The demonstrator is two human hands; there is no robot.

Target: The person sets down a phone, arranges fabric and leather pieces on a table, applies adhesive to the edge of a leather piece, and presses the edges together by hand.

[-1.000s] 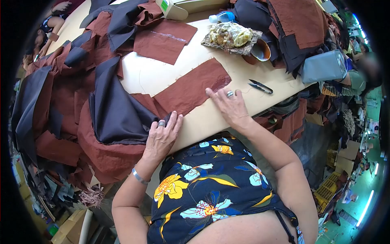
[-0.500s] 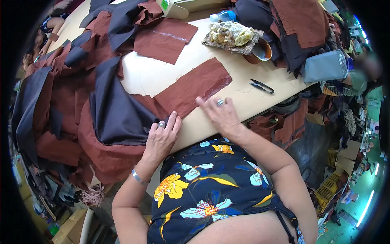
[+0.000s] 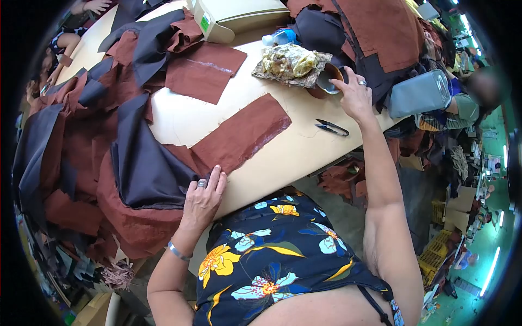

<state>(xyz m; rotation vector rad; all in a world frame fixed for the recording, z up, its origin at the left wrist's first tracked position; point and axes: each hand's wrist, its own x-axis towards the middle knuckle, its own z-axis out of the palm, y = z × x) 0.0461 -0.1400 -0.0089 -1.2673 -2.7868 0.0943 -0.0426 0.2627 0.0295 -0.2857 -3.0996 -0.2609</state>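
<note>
My left hand rests on the corner of a reddish-brown cloth strip and the edge of a dark cloth, its fingers close together. The strip lies flat near the table edge, with a shiny line along its lower right side. My right hand reaches over a brown bowl, fingers apart, fingertips at the rim. Beside the bowl sits a crumpled, stained yellowish bundle. Black thread snips lie below the bowl on the pale table.
Heaped brown and dark cloth covers the left side. Another brown piece lies farther back, near a cardboard box and a bottle. A grey container is at right. Another person's hand shows at top left.
My right hand has moved from the cloth strip up and right to the bowl. My left hand stays on the cloth. The whole view has shifted a little.
</note>
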